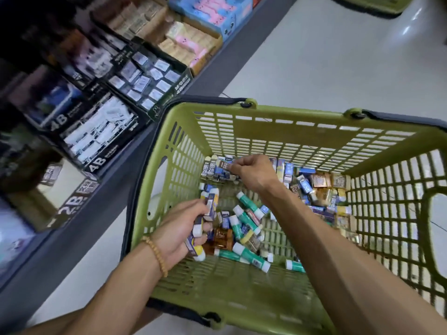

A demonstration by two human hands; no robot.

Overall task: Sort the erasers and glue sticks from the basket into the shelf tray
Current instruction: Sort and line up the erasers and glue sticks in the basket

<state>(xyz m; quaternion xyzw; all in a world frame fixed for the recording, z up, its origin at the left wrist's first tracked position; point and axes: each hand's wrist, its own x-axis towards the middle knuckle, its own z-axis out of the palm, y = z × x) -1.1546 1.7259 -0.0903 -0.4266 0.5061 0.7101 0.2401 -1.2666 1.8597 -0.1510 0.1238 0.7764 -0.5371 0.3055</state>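
A green plastic basket (273, 131) stands on the floor, holding a heap of boxed erasers (321, 189) and green-and-white glue sticks (249, 204). My left hand (183, 228) is inside the basket near its left wall and grips a bundle of several blue-sleeved erasers (208, 209). My right hand (254, 172) reaches to the far side of the basket and pinches a small blue eraser (227, 165) above a row of 2B erasers (212, 170). Black shelf trays marked 4B (96, 139) and 2B (70, 206) sit on the shelf to the left.
The grey shelf edge (116, 189) runs diagonally left of the basket. Further trays of erasers (147, 81) and pink and blue boxes (208, 10) fill the shelf behind. Pale floor (338, 56) lies beyond, with another green basket (377, 6) at the top right.
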